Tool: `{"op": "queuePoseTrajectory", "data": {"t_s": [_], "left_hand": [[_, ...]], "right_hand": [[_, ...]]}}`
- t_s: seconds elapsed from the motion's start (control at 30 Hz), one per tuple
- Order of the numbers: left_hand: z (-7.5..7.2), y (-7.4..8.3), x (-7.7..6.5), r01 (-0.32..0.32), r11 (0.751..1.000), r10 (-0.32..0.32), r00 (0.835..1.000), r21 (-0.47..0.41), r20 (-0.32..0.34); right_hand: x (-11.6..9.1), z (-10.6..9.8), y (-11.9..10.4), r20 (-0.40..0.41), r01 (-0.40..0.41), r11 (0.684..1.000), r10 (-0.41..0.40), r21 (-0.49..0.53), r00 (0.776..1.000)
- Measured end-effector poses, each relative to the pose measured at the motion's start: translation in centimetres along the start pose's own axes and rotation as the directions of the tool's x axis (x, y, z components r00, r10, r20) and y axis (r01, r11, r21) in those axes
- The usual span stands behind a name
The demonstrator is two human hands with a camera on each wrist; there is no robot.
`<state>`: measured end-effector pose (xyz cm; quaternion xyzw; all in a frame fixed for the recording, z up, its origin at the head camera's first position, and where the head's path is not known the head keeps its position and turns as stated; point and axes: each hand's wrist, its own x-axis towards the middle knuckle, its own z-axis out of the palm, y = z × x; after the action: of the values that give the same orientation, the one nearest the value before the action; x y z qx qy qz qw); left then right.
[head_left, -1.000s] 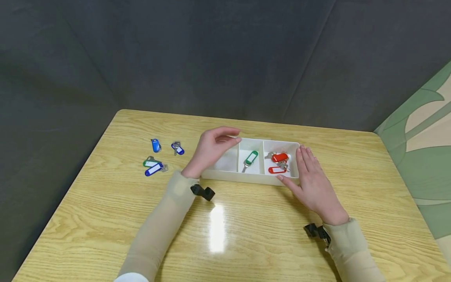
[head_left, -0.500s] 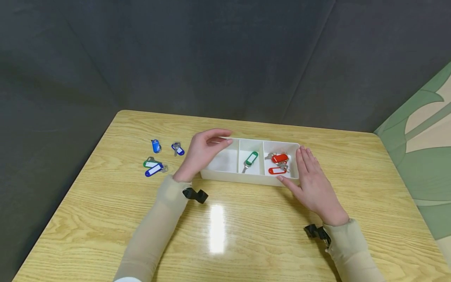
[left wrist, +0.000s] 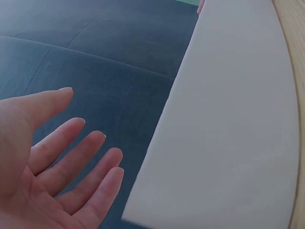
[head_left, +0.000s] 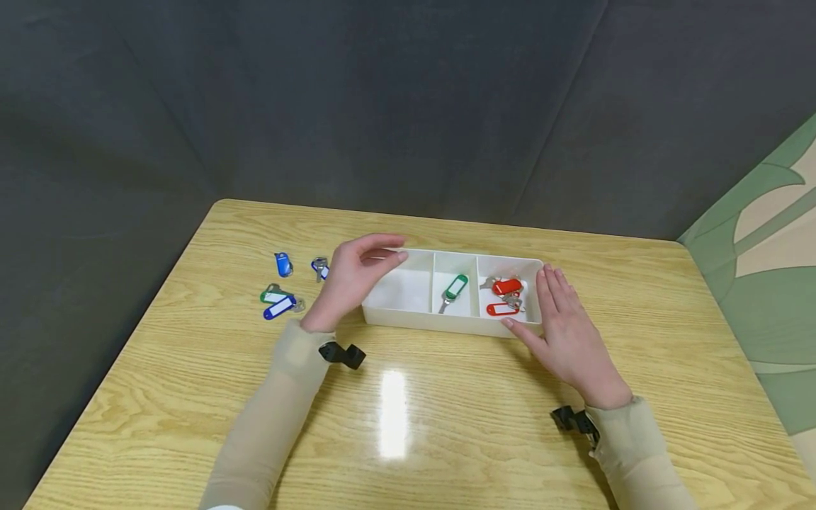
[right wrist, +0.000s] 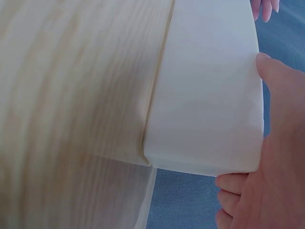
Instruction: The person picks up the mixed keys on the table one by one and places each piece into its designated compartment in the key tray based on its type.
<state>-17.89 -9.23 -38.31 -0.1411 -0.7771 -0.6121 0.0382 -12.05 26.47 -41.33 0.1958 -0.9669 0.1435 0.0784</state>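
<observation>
A long white box sits on the shiny yellow wooden table, in front of the person and between the two hands. It has straight, smooth sides and two thin walls inside that make three parts in a row. The left part shows its plain white floor. In the middle part lies a green tag with a white label, tilted, with a silver key at its lower end. In the right part are a bright red tag and, nearer the person, a red tag with a white label; silver keys lie in a jumble around them, too mixed up to count. The right hand has its fingers out straight along the right end of the box, and its thumb touches the near edge by the corner. The left hand is near the left end, with its thumb and fingers apart, softly bent, and holding nothing. On the table to the left are a solid blue tag, a small blue tag with a key partly hidden by the left hand, and a blue tag with a white label lying partly over another green tag.
</observation>
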Motion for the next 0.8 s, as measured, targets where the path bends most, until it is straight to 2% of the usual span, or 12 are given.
{"op": "queuePoseTrajectory", "data": {"t_s": [0.27,0.8], "left_hand": [[-1.2,0.0,-0.4,0.01,0.999,-0.009,1.0,0.053,-0.02],[-2.8,-0.4,-0.9,0.008,0.998,-0.006,0.999,0.062,-0.034]], "right_hand": [[0.0,0.0,0.1,0.004,-0.001,1.0,0.001,0.001,1.0],[0.0,-0.1,-0.1,0.006,-0.011,1.0,0.011,0.004,1.0]]}}
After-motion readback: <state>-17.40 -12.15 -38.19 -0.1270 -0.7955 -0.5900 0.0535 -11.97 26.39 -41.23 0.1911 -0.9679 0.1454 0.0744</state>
